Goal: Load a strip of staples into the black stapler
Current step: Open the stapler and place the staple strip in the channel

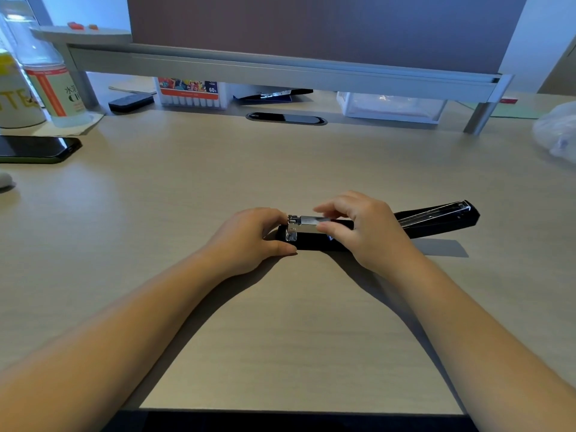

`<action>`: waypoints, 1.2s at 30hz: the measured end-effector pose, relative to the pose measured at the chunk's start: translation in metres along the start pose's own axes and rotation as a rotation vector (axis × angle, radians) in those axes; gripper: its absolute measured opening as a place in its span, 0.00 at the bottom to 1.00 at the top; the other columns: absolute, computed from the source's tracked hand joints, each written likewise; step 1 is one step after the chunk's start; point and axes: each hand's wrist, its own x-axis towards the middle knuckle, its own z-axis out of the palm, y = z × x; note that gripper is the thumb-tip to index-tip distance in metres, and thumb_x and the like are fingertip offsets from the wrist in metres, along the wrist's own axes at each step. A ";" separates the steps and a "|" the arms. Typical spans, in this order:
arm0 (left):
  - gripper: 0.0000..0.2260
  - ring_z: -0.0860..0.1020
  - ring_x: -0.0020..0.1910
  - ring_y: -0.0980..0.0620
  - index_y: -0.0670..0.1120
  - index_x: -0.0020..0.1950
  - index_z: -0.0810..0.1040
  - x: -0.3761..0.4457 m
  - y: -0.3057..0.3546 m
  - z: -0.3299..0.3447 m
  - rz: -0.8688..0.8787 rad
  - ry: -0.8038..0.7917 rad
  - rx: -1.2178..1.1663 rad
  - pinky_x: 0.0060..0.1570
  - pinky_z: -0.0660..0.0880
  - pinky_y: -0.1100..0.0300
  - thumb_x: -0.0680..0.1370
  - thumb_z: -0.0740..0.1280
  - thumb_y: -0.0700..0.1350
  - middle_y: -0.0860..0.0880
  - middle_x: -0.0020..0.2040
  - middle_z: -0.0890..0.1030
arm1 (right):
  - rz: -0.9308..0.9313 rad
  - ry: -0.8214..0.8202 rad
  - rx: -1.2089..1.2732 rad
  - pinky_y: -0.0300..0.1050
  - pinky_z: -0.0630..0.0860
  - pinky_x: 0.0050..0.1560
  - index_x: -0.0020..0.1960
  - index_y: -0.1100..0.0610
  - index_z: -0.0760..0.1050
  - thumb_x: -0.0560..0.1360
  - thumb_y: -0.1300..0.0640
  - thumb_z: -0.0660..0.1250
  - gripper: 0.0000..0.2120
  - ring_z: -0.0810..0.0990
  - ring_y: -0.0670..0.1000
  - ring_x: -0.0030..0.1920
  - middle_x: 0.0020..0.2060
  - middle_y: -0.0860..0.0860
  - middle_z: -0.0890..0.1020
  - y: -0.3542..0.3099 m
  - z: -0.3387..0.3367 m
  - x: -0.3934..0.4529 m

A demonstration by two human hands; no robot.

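The black stapler (314,241) lies flat on the counter (187,198), about midway between the near and far edges and a little toward the right side, with its lid (436,217) swung fully open and stretched out toward the right edge. The metal magazine (299,226) faces up at the stapler's left end. The left hand (249,238) grips that left end, thumb against the near side of the base and fingers curled over the far side, touching the metal front. The right hand (361,232) sits directly over the magazine, its thumb and fingers pinched on a shiny strip of staples (311,220) that rests along the top of the channel; whether the strip is fully seated cannot be told.

The counter is pale wood grain. At its far left corner stand a plastic bottle (46,76) and a mug (15,98), with a dark phone (37,148) just in front of them. Along the far edge runs a grey monitor riser (280,71), sheltering a marker set (190,92), a small black case (131,102) and a clear box (392,106). A crumpled plastic bag (558,132) sits at the far right edge.
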 end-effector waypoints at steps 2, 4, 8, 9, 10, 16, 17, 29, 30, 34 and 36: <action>0.16 0.74 0.55 0.49 0.47 0.57 0.76 0.000 -0.001 0.000 -0.001 0.002 -0.008 0.51 0.68 0.58 0.70 0.69 0.45 0.47 0.56 0.80 | 0.020 0.032 -0.010 0.35 0.64 0.39 0.48 0.62 0.76 0.71 0.60 0.66 0.08 0.72 0.49 0.44 0.43 0.55 0.78 0.001 -0.004 -0.002; 0.16 0.74 0.55 0.49 0.47 0.57 0.76 0.000 -0.001 0.000 -0.002 0.004 -0.013 0.50 0.67 0.58 0.70 0.69 0.45 0.47 0.56 0.80 | 0.041 0.042 -0.015 0.34 0.64 0.39 0.44 0.61 0.77 0.70 0.60 0.67 0.05 0.72 0.51 0.43 0.40 0.53 0.76 0.001 -0.008 -0.005; 0.16 0.74 0.55 0.49 0.47 0.57 0.76 0.000 -0.002 0.000 0.004 0.003 -0.004 0.50 0.67 0.58 0.70 0.69 0.45 0.47 0.56 0.80 | 0.067 -0.029 -0.031 0.44 0.67 0.46 0.42 0.60 0.78 0.70 0.59 0.67 0.05 0.74 0.55 0.47 0.45 0.58 0.78 0.001 -0.008 -0.007; 0.16 0.74 0.55 0.49 0.47 0.57 0.76 0.000 -0.002 0.000 0.006 0.005 -0.004 0.51 0.67 0.58 0.70 0.69 0.45 0.47 0.56 0.80 | 0.074 -0.044 -0.034 0.46 0.67 0.48 0.44 0.59 0.78 0.70 0.58 0.67 0.05 0.74 0.55 0.48 0.46 0.58 0.78 0.000 -0.008 -0.007; 0.16 0.74 0.55 0.49 0.47 0.57 0.76 0.000 -0.002 0.000 0.009 0.007 -0.006 0.50 0.67 0.59 0.70 0.69 0.45 0.47 0.56 0.80 | 0.079 -0.057 -0.034 0.47 0.69 0.49 0.45 0.59 0.78 0.70 0.57 0.67 0.06 0.74 0.55 0.49 0.47 0.57 0.78 -0.001 -0.007 -0.006; 0.16 0.71 0.49 0.54 0.47 0.57 0.76 0.002 -0.002 0.001 0.024 0.014 0.010 0.46 0.64 0.61 0.70 0.69 0.45 0.47 0.55 0.79 | 0.071 -0.111 -0.036 0.54 0.71 0.55 0.51 0.54 0.78 0.71 0.55 0.66 0.10 0.73 0.54 0.52 0.50 0.55 0.77 -0.004 -0.006 -0.004; 0.15 0.71 0.49 0.54 0.47 0.57 0.76 0.002 -0.002 0.001 0.026 0.015 0.019 0.46 0.65 0.61 0.70 0.69 0.46 0.47 0.55 0.79 | 0.064 -0.121 -0.035 0.54 0.71 0.57 0.53 0.53 0.77 0.71 0.55 0.65 0.11 0.72 0.54 0.52 0.51 0.54 0.77 -0.004 -0.005 -0.004; 0.16 0.72 0.58 0.46 0.48 0.57 0.75 0.016 -0.019 -0.007 -0.030 0.092 0.164 0.56 0.68 0.52 0.71 0.67 0.49 0.46 0.57 0.78 | 0.154 0.101 -0.316 0.51 0.62 0.58 0.64 0.52 0.66 0.70 0.48 0.66 0.25 0.70 0.56 0.59 0.58 0.53 0.77 0.014 -0.018 -0.007; 0.16 0.71 0.59 0.45 0.48 0.58 0.75 0.017 -0.021 -0.009 -0.048 0.100 0.168 0.56 0.69 0.51 0.71 0.67 0.49 0.45 0.57 0.78 | 0.199 0.125 -0.373 0.51 0.61 0.59 0.64 0.52 0.66 0.69 0.46 0.66 0.25 0.70 0.57 0.60 0.58 0.54 0.77 0.018 -0.021 -0.007; 0.16 0.71 0.58 0.44 0.47 0.59 0.75 0.019 -0.024 -0.013 -0.069 0.097 0.185 0.56 0.69 0.50 0.72 0.66 0.47 0.43 0.57 0.78 | 0.385 0.173 -0.473 0.59 0.53 0.70 0.62 0.53 0.68 0.67 0.40 0.65 0.28 0.66 0.59 0.63 0.59 0.55 0.75 0.031 -0.025 -0.008; 0.16 0.71 0.58 0.44 0.47 0.59 0.75 0.019 -0.023 -0.013 -0.074 0.093 0.184 0.55 0.69 0.50 0.72 0.66 0.47 0.43 0.57 0.78 | 0.452 0.181 -0.407 0.60 0.54 0.70 0.62 0.54 0.68 0.66 0.40 0.67 0.29 0.63 0.58 0.65 0.61 0.56 0.72 0.033 -0.025 -0.008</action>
